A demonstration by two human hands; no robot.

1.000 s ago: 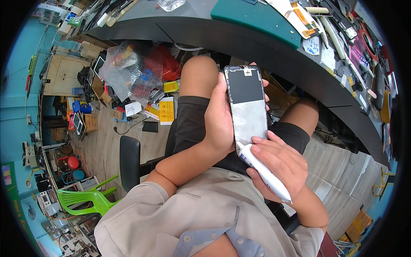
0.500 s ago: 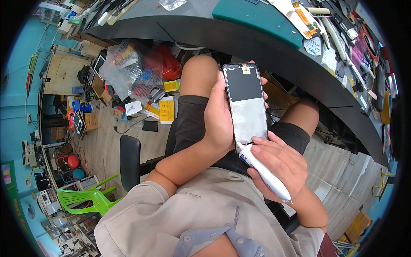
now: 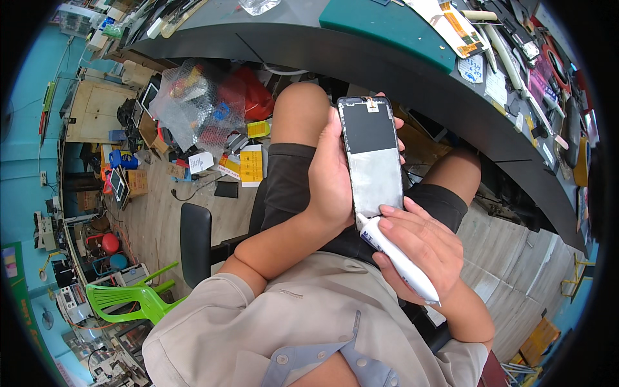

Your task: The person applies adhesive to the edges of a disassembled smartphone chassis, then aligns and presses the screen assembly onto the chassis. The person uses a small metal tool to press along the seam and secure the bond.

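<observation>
My left hand [image 3: 332, 174] is closed around a phone frame [image 3: 376, 177], thumb along its left edge and fingertips showing past its right edge. The upper part of the frame's face is black, the lower part silvery metal, with a small pale flex piece at the top. In my right hand [image 3: 429, 248] is a white glue tube [image 3: 401, 263], gripped between thumb and fingers. The tube's nozzle points up and left at the lower left corner of the frame; whether it touches is too small to tell. Fingertips of the right hand rest near the frame's bottom edge.
Ahead curves a dark grey workbench [image 3: 284, 42] with a green mat [image 3: 387, 32] and scattered tools and phone parts on its right. Bubble wrap [image 3: 196, 103] and packages lie at the left. A black armrest [image 3: 196, 245] and a green plastic chair [image 3: 126, 302] stand left.
The phone frame has tilted or shifted very slightly in my left hand. Both hands keep almost the same place, and the tube's nozzle remains at the lower left corner.
</observation>
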